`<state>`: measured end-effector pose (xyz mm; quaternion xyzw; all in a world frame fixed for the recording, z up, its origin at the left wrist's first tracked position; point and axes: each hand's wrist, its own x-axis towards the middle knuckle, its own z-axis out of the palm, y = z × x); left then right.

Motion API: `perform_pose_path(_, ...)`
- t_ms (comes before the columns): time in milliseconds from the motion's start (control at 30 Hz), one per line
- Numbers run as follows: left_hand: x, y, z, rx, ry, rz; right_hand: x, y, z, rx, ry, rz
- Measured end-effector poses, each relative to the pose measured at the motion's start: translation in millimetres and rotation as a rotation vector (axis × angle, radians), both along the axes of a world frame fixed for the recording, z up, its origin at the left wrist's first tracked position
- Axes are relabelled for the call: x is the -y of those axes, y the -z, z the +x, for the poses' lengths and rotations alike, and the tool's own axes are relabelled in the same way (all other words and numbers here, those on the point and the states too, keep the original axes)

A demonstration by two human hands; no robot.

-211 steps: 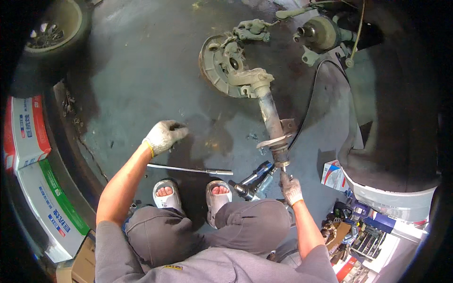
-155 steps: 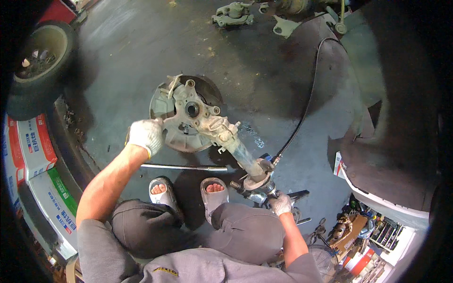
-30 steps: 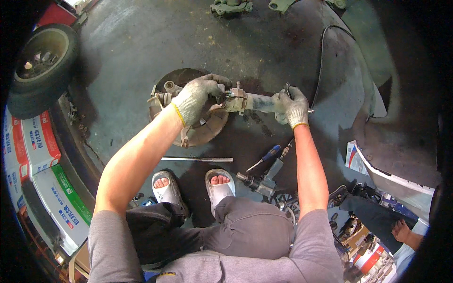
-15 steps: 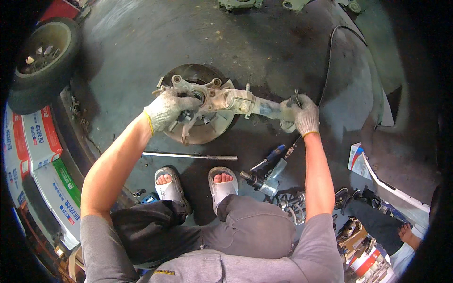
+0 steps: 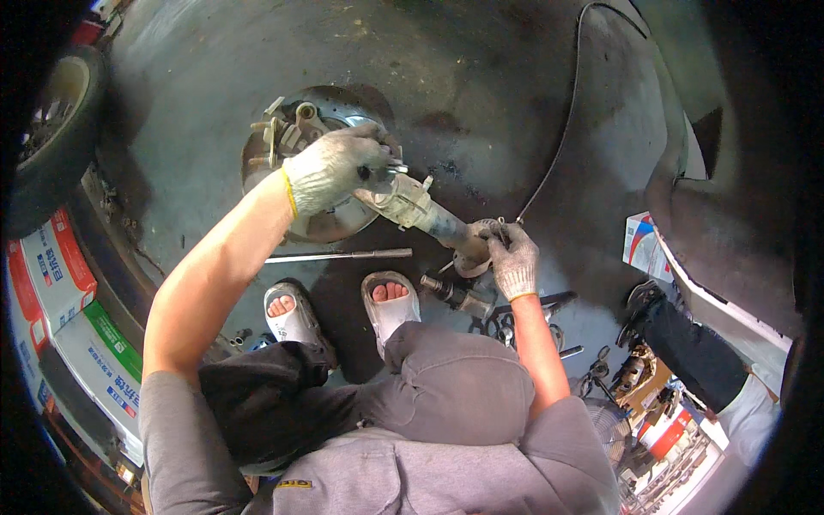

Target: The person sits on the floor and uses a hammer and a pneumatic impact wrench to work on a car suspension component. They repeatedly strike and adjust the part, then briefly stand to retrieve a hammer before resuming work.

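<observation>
The strut (image 5: pixel 446 225) slanted across the picture, its clamp end up and to the left, its flared seat (image 5: pixel 470 249) down and to the right. Whether it bore fully on the floor (image 5: pixel 215 112) could not be told.

The gloved right hand (image 5: pixel 515 255) had its fingers curled narrow on the strut's seat end, probably to steady the long tube and check any roll. The gloved left hand (image 5: pixel 336 170) was bent over the other end, just above the clamp, with a bit of shiny metal (image 5: pixel 398 167) at its fingertips; whether it gripped that piece or only touched it could not be told. The round shield (image 5: pixel 326 227) lay under that wrist at the strut's upper left, its breadth perhaps keeping that end from tipping.

Below the strut, a long bar (image 5: pixel 339 256) lay apart from it, and an impact wrench (image 5: pixel 455 296) lay near its seat, both seemingly left within easy reach. A dark hose (image 5: pixel 566 116) curved up to the strut's right.
</observation>
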<state>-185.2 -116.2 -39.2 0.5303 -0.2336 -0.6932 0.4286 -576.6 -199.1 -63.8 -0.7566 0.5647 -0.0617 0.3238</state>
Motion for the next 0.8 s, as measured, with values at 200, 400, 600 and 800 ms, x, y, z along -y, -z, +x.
perform_pose_path(200, 14.6, -24.3, -33.2, 0.225, 0.179, -0.045, 5.2, -5.8, -0.7, 0.062, 0.055, 0.186)
perform_pose_path(400, 21.8, -26.1, -61.0, 0.496, 0.275, -0.242, 66.0, -8.3, 22.3, -0.164, -0.278, 0.13)
perform_pose_path(600, 15.9, -5.9, -82.1, 0.923, 0.236, -0.641, 86.9, 6.4, 47.7, -0.284, -0.36, 0.379)
perform_pose_path(800, -6.4, 10.3, -94.9, 0.994, 0.003, -0.653, 73.1, 11.7, 45.7, -0.041, -0.139, 0.281)
